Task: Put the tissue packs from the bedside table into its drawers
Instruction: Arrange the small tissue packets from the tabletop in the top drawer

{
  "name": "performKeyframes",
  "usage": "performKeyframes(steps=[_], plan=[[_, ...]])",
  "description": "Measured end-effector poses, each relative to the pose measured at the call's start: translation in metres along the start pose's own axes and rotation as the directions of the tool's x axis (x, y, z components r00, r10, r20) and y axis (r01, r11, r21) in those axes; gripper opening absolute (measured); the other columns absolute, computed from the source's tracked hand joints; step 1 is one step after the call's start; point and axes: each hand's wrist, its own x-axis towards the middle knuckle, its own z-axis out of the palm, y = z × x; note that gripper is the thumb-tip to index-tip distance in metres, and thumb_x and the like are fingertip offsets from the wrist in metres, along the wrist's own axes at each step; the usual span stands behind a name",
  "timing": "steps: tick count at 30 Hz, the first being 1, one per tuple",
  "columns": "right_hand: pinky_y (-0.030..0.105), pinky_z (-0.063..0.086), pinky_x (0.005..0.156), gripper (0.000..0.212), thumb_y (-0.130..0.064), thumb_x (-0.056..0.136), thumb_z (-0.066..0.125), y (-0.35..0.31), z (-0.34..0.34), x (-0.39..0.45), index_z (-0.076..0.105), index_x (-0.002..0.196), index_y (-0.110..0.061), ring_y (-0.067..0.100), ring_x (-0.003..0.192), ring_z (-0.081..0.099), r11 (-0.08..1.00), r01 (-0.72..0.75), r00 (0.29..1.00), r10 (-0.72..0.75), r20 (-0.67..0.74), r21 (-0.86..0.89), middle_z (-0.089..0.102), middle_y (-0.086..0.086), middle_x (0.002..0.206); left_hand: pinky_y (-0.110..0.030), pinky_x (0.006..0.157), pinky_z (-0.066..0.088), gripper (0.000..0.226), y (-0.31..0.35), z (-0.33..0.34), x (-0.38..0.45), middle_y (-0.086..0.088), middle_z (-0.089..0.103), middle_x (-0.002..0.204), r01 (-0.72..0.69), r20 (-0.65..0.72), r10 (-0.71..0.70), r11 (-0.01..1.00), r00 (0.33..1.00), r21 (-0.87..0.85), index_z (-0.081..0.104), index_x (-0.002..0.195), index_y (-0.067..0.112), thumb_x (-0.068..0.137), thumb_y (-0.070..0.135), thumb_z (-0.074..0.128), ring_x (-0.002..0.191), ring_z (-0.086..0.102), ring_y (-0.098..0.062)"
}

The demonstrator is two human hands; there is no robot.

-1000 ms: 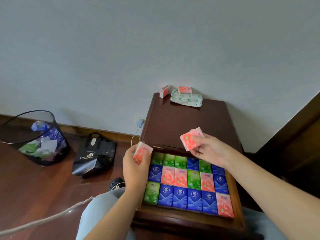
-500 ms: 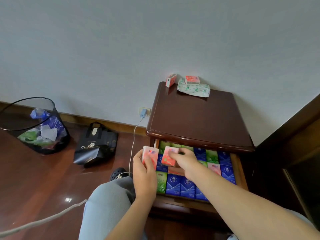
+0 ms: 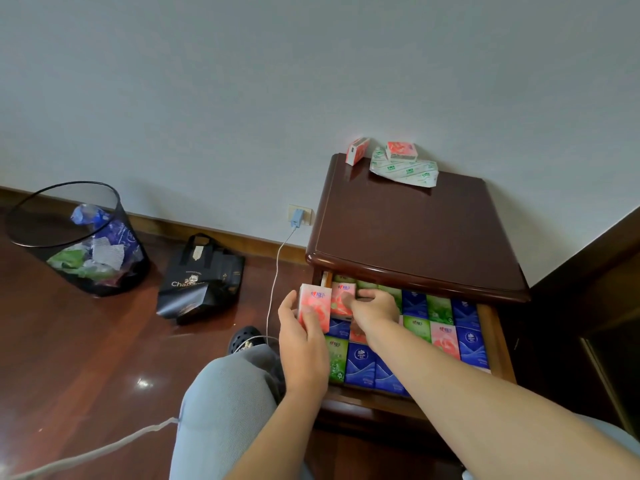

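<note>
The dark wooden bedside table has its top drawer pulled out, filled with several blue, green and pink tissue packs. My left hand holds a pink tissue pack upright at the drawer's left edge. My right hand pinches a second pink pack at the drawer's back left corner, over the packed rows. At the table's back edge lie a pink pack on its side, a white-green tissue pack, and a pink pack on top of it.
A black mesh waste bin with wrappers stands on the wooden floor at left. A black shopping bag lies beside it. A white charger cable hangs from a wall socket. My knee is in front of the drawer. Dark furniture stands at right.
Both hands came down from the table top to the drawer with their pink packs. The right hand's pack has gone to the back left corner. The camera view has pulled back.
</note>
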Motion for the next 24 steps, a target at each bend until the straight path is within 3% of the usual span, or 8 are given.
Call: performKeyframes(steps=[6,8,10,12,14,18,21,24], plan=[[0.039,0.057,0.084,0.031,-0.051,0.1,0.057,-0.001,-0.017,-0.011,0.066,0.116,-0.027,0.02,0.096,0.063,1.0,-0.015,0.997,0.015,0.077,0.003,0.067,-0.004,0.101,-0.022,0.066,0.061,0.037,0.0,0.0,0.001,0.015,0.066,0.114,-0.014,0.028,0.012,0.998,1.0,0.065,0.045,0.14,0.038,0.106,0.051,0.043,0.096,0.07,0.002],[0.038,0.058,0.08,0.031,-0.055,0.1,0.056,-0.003,-0.022,-0.022,0.067,0.108,-0.027,0.018,0.094,0.065,0.997,-0.009,0.984,-0.005,0.176,0.078,0.07,-0.003,0.101,-0.021,0.068,0.058,0.037,-0.001,0.0,0.001,0.013,0.064,0.116,-0.034,0.018,0.032,0.991,0.999,0.126,0.045,0.142,0.039,0.107,0.05,0.04,0.097,0.068,-0.003],[0.038,0.063,0.072,0.032,-0.056,0.099,0.06,-0.004,-0.028,-0.033,0.069,0.11,-0.027,0.019,0.095,0.071,0.98,-0.062,0.925,-0.016,0.38,0.191,0.076,-0.002,0.103,-0.019,0.073,0.052,0.039,-0.001,0.0,-0.001,0.012,0.061,0.117,-0.088,0.021,0.086,0.974,0.996,0.208,0.043,0.145,0.04,0.107,0.05,0.037,0.099,0.063,-0.002],[0.045,0.066,0.082,0.032,-0.048,0.097,0.07,0.0,-0.034,-0.042,0.07,0.119,-0.025,0.023,0.1,0.078,0.934,-0.172,0.822,-0.039,0.568,0.312,0.08,0.0,0.108,-0.026,0.085,0.049,0.047,-0.002,0.001,-0.003,0.014,0.057,0.119,-0.146,0.054,0.136,0.944,0.989,0.297,0.041,0.148,0.041,0.104,0.056,0.031,0.105,0.055,-0.002],[0.05,0.064,0.088,0.029,-0.038,0.097,0.073,0.006,-0.039,-0.046,0.071,0.123,-0.023,0.024,0.102,0.078,0.902,-0.226,0.772,-0.066,0.632,0.369,0.081,0.003,0.11,-0.036,0.099,0.045,0.048,-0.003,0.002,-0.005,0.016,0.054,0.122,-0.189,0.104,0.161,0.901,0.981,0.39,0.04,0.149,0.044,0.104,0.058,0.029,0.113,0.048,-0.005],[0.046,0.066,0.081,0.031,-0.037,0.095,0.076,0.015,-0.047,-0.038,0.068,0.121,-0.023,0.024,0.099,0.078,0.892,-0.214,0.875,-0.005,0.484,0.397,0.079,0.005,0.112,-0.036,0.112,0.026,0.038,-0.001,0.006,-0.008,0.026,0.054,0.13,-0.295,0.164,0.246,0.822,0.955,0.487,0.046,0.144,0.044,0.108,0.046,0.034,0.125,0.039,0.002],[0.043,0.064,0.085,0.034,-0.043,0.093,0.077,0.026,-0.056,-0.017,0.065,0.119,-0.024,0.022,0.096,0.073,0.955,-0.13,0.974,0.072,0.215,0.267,0.073,0.002,0.108,-0.038,0.116,0.03,0.032,-0.001,0.006,-0.009,0.026,0.053,0.132,-0.346,0.205,0.279,0.781,0.938,0.52,0.049,0.136,0.041,0.105,0.036,0.045,0.124,0.044,0.005],[0.043,0.061,0.089,0.034,-0.046,0.093,0.076,0.034,-0.061,0.001,0.068,0.116,-0.023,0.021,0.095,0.07,0.987,-0.05,0.996,0.039,0.075,0.156,0.072,-0.002,0.103,-0.034,0.117,0.027,0.043,-0.003,0.008,-0.007,0.018,0.051,0.142,-0.486,0.323,0.364,0.642,0.874,0.592,0.05,0.14,0.032,0.098,0.023,0.057,0.13,0.047,0.0]])
